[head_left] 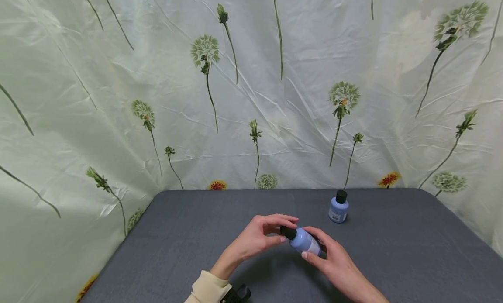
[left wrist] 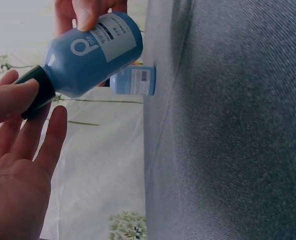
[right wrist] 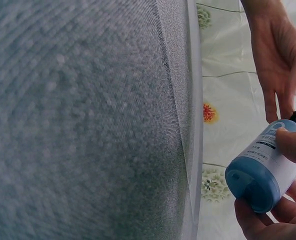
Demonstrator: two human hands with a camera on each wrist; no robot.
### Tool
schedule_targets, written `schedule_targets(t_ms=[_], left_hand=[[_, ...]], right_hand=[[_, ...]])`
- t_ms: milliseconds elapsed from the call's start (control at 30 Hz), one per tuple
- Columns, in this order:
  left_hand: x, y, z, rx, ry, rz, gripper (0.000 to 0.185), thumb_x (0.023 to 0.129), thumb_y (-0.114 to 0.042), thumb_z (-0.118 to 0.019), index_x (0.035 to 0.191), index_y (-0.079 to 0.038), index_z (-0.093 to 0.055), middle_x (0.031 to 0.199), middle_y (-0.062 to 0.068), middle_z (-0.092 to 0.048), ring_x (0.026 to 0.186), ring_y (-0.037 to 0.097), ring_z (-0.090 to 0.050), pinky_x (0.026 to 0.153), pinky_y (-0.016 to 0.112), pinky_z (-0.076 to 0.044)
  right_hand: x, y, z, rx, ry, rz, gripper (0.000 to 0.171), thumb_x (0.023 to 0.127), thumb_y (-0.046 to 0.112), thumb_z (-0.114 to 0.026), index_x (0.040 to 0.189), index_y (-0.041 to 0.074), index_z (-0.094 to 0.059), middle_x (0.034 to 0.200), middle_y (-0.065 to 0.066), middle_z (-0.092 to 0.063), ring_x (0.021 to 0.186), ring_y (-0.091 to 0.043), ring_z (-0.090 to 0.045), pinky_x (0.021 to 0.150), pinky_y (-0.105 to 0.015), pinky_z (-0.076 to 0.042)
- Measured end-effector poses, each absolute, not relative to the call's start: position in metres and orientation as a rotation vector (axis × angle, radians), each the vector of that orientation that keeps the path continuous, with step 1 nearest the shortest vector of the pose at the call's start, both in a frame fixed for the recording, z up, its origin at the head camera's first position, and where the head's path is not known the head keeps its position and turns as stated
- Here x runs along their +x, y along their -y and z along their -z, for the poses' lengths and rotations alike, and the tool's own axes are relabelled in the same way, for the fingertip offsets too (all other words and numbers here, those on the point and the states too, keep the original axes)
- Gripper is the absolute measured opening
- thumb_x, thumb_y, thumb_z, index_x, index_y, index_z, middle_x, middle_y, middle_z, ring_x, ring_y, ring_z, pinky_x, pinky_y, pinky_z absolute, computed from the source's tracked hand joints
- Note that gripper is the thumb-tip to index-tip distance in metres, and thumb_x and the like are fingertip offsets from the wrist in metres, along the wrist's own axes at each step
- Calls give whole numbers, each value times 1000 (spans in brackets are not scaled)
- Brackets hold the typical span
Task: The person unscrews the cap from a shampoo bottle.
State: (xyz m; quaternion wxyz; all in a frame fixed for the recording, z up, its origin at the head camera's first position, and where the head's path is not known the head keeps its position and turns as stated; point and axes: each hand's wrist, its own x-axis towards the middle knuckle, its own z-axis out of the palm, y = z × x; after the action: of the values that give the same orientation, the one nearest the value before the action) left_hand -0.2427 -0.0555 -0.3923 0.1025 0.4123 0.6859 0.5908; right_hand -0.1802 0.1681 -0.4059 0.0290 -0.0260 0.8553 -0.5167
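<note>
Behind the left hand [head_left: 255, 239], the cap [head_left: 287, 232] hides.

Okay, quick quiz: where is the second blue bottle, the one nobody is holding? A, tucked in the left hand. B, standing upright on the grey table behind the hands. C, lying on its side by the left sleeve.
B: the second blue bottle stands upright, cap up, on the grey table, beyond the right hand.
</note>
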Motion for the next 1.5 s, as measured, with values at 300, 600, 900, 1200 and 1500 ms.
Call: schedule_targets(t_ms=[300,600,900,1200,1500], left_hand=[[-243,55,392,1091,-2258,-1671,31,89,-9,-74,119,-17,-71,112,-7,-68,98,12,-63,82,30,-53],[-243,54,396,1020,-2383,-1658,26,84,-24,-80,108,-16,-73,97,-8,-68,87,10,-62,73,28,-51],[-243,56,396,1130,-2138,-1767,37,88,-10,-75,124,-17,-67,130,0,-62,117,15,-59,91,33,-50],[-246,58,399,1176,-1988,-1831,36,89,6,-66,124,-6,-67,127,5,-65,117,22,-60,96,37,-48],[-245,59,399,1026,-2346,-1700,27,81,-18,-83,105,-18,-70,91,-4,-64,73,13,-56,60,25,-44]], right_hand=[[-180,-167,406,-77,-2625,1599,57,83,23,-80,134,16,-56,129,-8,-57,108,-26,-53,89,-50,-46],[-180,-166,408,-96,-2634,1584,57,83,20,-80,134,13,-56,129,-10,-57,107,-25,-55,91,-53,-46],[-180,-167,407,-93,-2629,1588,57,83,23,-80,134,14,-56,129,-10,-57,108,-26,-54,88,-51,-47],[-180,-168,406,-92,-2626,1610,56,83,23,-80,134,15,-57,128,-8,-58,107,-25,-54,88,-48,-48],[-179,-165,407,-86,-2614,1598,56,83,22,-80,134,15,-57,131,-9,-56,109,-25,-54,91,-51,-46]])
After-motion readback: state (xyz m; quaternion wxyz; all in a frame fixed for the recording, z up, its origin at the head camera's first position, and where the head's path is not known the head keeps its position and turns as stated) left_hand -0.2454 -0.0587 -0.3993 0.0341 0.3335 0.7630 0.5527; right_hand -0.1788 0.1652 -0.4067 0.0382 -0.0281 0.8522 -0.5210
